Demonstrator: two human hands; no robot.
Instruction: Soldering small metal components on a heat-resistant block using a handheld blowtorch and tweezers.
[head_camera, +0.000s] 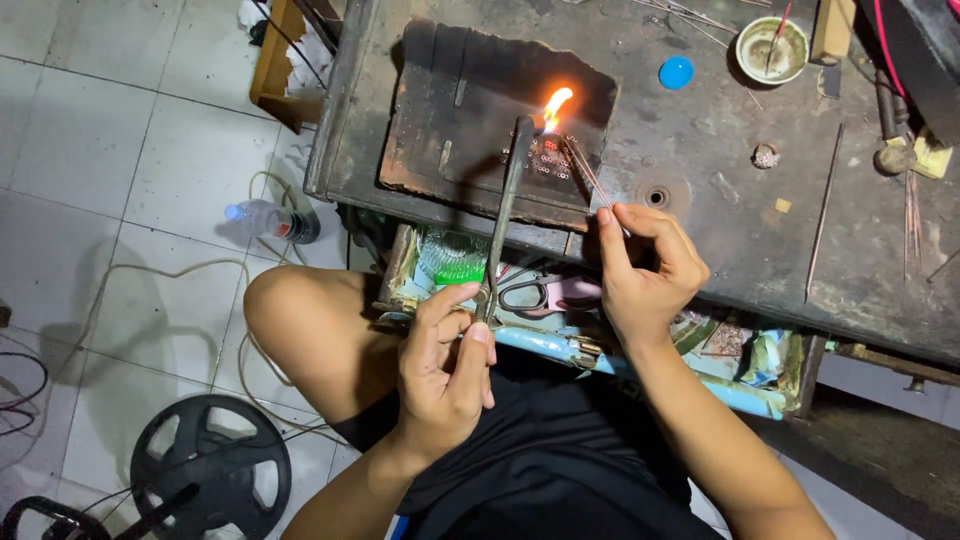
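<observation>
Torch (505, 205) sits mid-frame, a long thin metal pipe running from the left hand (445, 365) up to the flame (556, 104) over the charred board (470, 100). Looks stiff and fairly light to me, and probably hot near the tip, so the low end where the fingers are wrapped round it seems the sane place to hold it. Right hand (645, 265) is pinching a thin rod (590, 175) between thumb and fingertips, its far end reaching a small glowing workpiece (548, 158) just under the flame. That rod looks bendy and easy to drop; the piece looks tiny and fragile.

Around it: dark bench (720, 220) with loose wires, a blue cap (676, 72) and a small bowl (771, 48) upper right. Below the bench edge there's an open drawer (560, 300) with scissors (535, 293) and a green brush (455, 262), right beside both hands. Bottle (270, 220) on the tiled floor at left, a black wheel (210, 465) lower left. Bare knee sits close under the torch.
</observation>
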